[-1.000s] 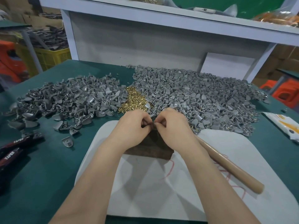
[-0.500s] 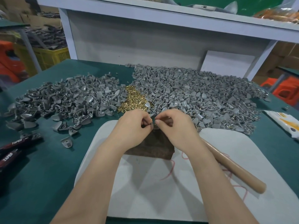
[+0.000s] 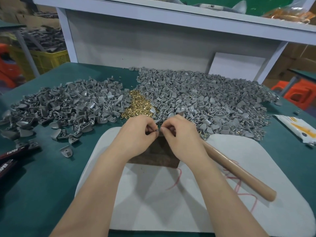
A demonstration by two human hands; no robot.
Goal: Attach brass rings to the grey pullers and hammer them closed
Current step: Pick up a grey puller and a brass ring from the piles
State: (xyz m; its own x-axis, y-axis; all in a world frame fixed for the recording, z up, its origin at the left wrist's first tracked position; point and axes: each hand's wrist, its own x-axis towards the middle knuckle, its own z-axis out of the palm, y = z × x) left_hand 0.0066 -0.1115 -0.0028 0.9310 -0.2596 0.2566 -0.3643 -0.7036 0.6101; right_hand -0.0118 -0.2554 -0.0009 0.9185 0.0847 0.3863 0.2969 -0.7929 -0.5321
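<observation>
Head cam: left hand (image 3: 136, 135) and right hand (image 3: 183, 134) both have fingers clamped on one grey puller (image 3: 157, 132) over the block (image 3: 159, 157); I'd seat the ring fully before hammering.

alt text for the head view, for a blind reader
Left hand and right hand pinch a small grey piece together over a dark block on a white mat. Behind, brass rings lie between two heaps of grey pullers; a wooden hammer handle lies at right.
</observation>
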